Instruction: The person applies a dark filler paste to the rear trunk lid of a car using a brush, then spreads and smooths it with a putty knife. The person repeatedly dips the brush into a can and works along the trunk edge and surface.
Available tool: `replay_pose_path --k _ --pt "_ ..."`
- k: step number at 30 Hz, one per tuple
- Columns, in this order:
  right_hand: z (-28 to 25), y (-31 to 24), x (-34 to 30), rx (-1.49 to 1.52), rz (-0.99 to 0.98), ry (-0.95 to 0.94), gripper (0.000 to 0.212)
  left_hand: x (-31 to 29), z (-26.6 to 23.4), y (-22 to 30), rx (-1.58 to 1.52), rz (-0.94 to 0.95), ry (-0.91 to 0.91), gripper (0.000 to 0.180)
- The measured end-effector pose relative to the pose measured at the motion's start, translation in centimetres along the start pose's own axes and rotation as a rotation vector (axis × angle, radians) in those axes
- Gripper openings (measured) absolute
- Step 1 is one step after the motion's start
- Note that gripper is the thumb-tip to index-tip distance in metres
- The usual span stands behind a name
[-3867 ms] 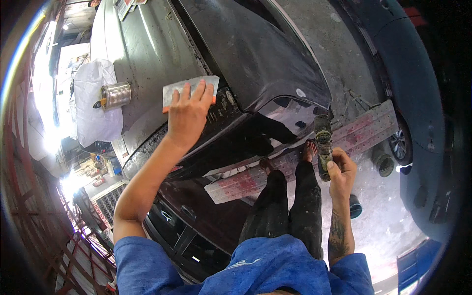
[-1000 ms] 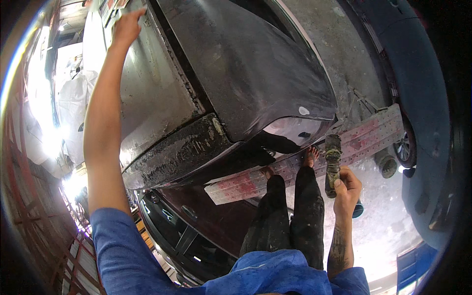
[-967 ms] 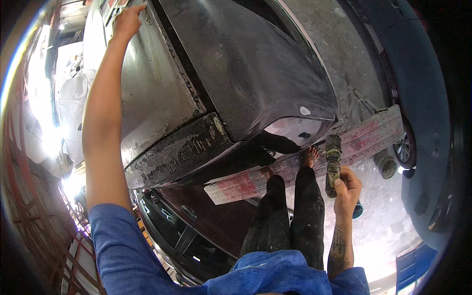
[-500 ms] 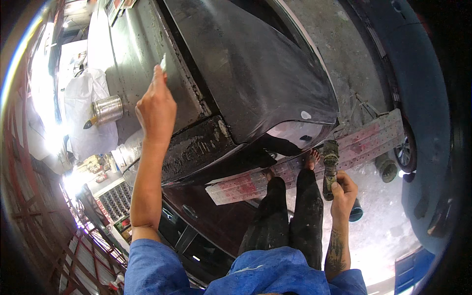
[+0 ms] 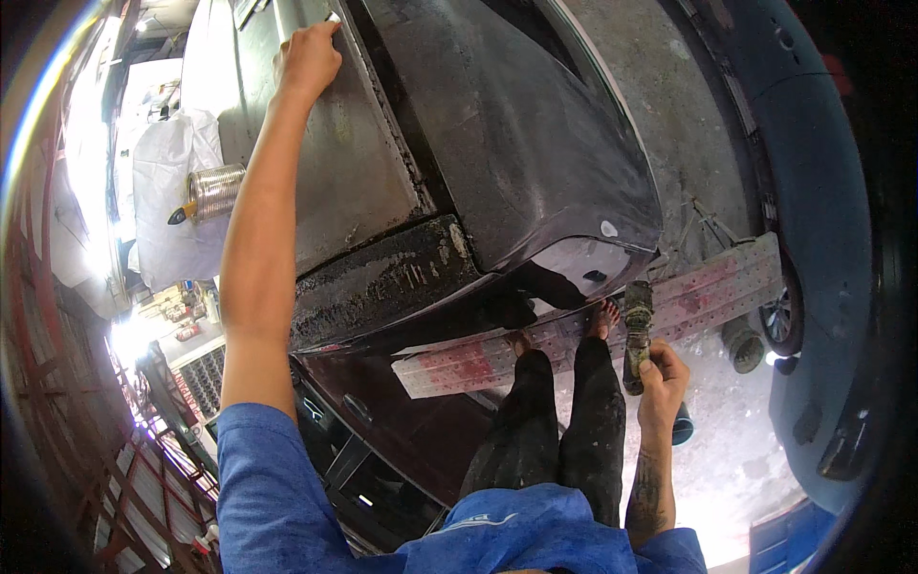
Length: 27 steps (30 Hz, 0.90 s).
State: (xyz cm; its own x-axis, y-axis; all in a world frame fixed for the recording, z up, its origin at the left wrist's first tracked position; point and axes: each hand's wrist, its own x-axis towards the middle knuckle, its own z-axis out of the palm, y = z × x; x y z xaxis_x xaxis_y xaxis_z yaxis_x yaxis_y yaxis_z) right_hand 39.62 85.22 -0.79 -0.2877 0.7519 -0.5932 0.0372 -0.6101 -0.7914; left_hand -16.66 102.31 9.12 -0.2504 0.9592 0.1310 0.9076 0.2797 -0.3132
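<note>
My left hand (image 5: 308, 62) is stretched far forward over the dull grey car roof (image 5: 339, 191). Its fingers are closed on a small whitish piece (image 5: 334, 17), mostly hidden, beside the dark groove along the roof edge. Low on the right, my right hand (image 5: 662, 378) is wrapped round the lower end of a grimy dark cylinder (image 5: 638, 330), shaped like a flashlight and held upright. Left of my forearm, a ribbed metal can (image 5: 216, 191) lies on its side, with a dark-tipped yellow handle (image 5: 182, 212) at its mouth.
My bare feet stand on a red-stained perforated metal plank (image 5: 708, 287) beside the car. White sheeting (image 5: 177, 163) lies by the can. A blue-grey car (image 5: 813, 239) stands at right, and a dark round container (image 5: 741, 346) sits on the floor below the plank.
My left hand has moved forward along the roof, keeping the small whitish piece in its fingers. My right hand still holds the dark cylinder and has barely shifted.
</note>
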Motion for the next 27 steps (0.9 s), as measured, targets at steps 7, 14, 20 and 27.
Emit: replay_pose_path --k 7,14,20,27 --pt "-0.4 -0.2 0.3 0.025 -0.051 0.062 0.021 -10.1 -2.8 4.4 -0.046 -0.026 -0.098 0.025" --pt "-0.8 0.4 0.4 0.029 0.008 0.035 0.022 5.0 3.6 -3.7 0.183 0.083 -0.07 0.039" --pt "-0.3 -0.2 -0.3 0.048 -0.012 -0.003 0.024 1.2 0.9 -2.1 0.078 0.01 -0.054 0.035" --pt "-1.3 -0.2 -0.1 0.055 -0.019 0.042 0.023 1.6 2.3 -1.9 0.105 -0.018 -0.124 0.039"
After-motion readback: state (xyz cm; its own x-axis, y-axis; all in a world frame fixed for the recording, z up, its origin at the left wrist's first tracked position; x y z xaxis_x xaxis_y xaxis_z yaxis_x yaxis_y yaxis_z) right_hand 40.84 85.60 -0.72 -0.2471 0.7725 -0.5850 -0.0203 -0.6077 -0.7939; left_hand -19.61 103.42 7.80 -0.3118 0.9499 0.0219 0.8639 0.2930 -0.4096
